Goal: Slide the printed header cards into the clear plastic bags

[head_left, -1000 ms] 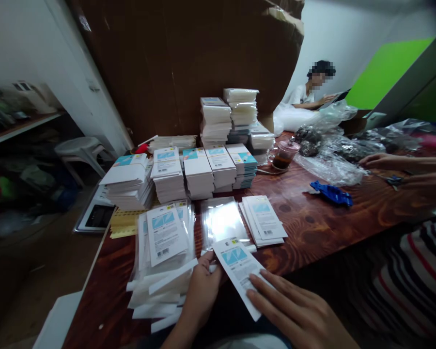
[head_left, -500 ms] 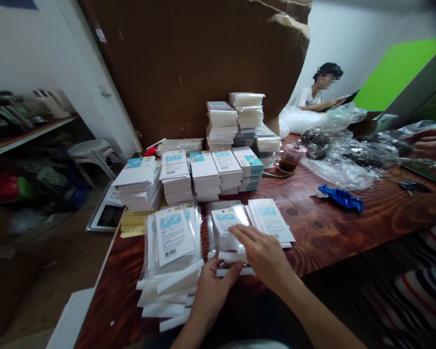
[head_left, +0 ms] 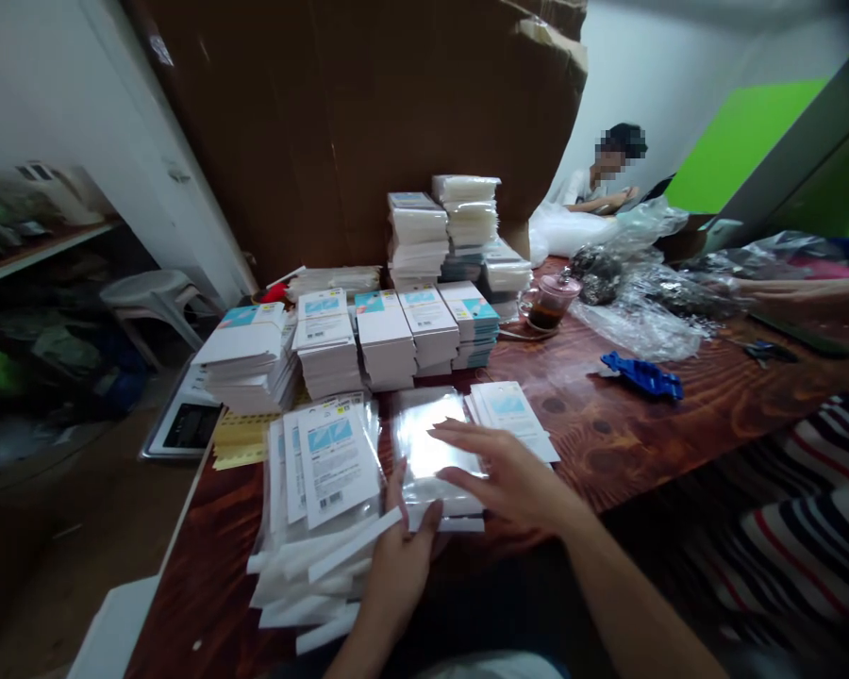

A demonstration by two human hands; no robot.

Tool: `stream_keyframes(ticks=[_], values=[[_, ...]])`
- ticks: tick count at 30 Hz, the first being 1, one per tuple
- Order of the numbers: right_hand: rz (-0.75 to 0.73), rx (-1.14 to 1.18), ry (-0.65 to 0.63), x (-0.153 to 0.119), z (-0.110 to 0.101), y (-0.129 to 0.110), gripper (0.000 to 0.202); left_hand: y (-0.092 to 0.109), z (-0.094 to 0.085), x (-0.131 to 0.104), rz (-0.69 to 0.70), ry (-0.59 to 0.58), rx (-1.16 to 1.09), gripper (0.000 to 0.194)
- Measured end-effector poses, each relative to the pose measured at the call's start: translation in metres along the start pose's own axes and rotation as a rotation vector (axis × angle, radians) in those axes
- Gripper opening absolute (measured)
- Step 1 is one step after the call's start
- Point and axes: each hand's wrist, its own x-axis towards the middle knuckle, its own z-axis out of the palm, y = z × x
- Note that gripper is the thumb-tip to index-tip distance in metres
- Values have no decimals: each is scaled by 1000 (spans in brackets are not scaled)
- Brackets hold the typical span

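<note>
A clear plastic bag [head_left: 435, 434] lies in front of me with bright glare across it. My left hand [head_left: 405, 552] pinches its near left corner between thumb and fingers. Over its right side, my right hand [head_left: 516, 471] has its fingers stretched apart; whether the fingertips touch the plastic I cannot tell. Left of my hands is a pile of clear bags with white flaps [head_left: 318, 575], holding printed cards [head_left: 340, 462] with blue pictures. More white cards [head_left: 513, 415] lie fanned out beyond my right hand.
Stacks of cards [head_left: 325, 349] line up behind, with taller stacks of packets [head_left: 417, 236] against brown cardboard. A lidded glass mug [head_left: 552, 300] and a blue crumpled piece [head_left: 642, 375] lie to the right. A digital scale [head_left: 184, 415] sits left. Another person's arm [head_left: 807, 290] reaches in from the right.
The printed card under my right hand no longer shows; shiny plastic is there instead. My right hand's fingers have spread. The view has swung slightly right, and the other person's arm reaches further in.
</note>
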Motion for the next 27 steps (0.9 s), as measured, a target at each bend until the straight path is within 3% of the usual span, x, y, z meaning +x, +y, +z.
stream_keyframes(ticks=[3,5,8,12,18,27], values=[[175,-170,-144,-30,-40,59,80,-5,-18,-3,-100,-102,-115,78],[287,-216,-170,-44,-55,89,83,-6,-20,-2,-111,-105,-162,81],[301,-242,-192,-51,-65,110,69,-7,-18,0,-113,-112,-179,80],[197,-317,-201,-51,-63,110,62,-7,-18,1,-96,-112,-161,74],[71,-454,-87,-54,-51,103,48,-3,-12,-2,-93,-56,-160,72],[-135,-634,-172,-46,-61,98,45,-1,-8,-4,-82,-4,-116,55]])
